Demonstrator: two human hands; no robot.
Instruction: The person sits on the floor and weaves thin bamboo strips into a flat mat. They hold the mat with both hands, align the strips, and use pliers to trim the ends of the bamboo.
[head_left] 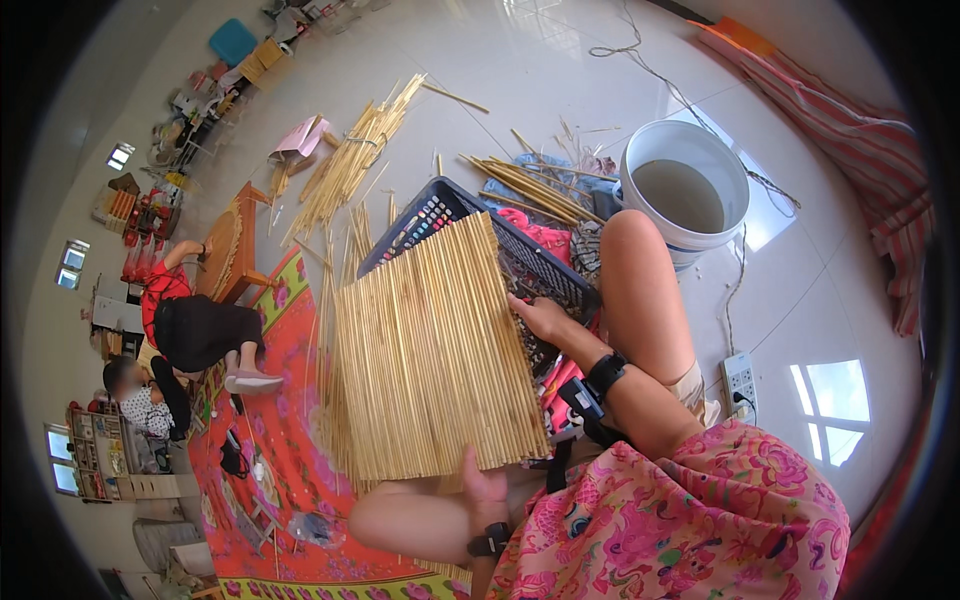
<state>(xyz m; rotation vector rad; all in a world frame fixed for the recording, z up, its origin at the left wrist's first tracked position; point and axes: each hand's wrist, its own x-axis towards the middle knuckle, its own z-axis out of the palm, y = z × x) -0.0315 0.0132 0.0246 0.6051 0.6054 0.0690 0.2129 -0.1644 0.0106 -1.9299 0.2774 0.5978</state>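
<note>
My left hand point(483, 488) is clamped on the lower edge of a golden, roughly square panel of slender straw-like stalks point(430, 350), its thumb lying over the ribbed face. My right hand point(545, 320), well apart from the left, meets the panel's right edge with its fingertips; I cannot tell whether they pinch it. The panel stands tilted above my lap, stalks side by side, glossy, slightly uneven at the ends.

Behind it sits a dark blue-grey basket of perforated plastic point(430, 190), partly hidden. Just beside my raised knee is a round white plastic bucket point(648, 150), smooth-walled. Beyond the basket, a loose bundle of thin yellow stalks point(365, 150) spreads over glossy pale floor tiles point(540, 75). To the left lies a red floral floor covering point(290, 400); crinkled pink patterned fabric point(690, 510) drapes over me.
</note>
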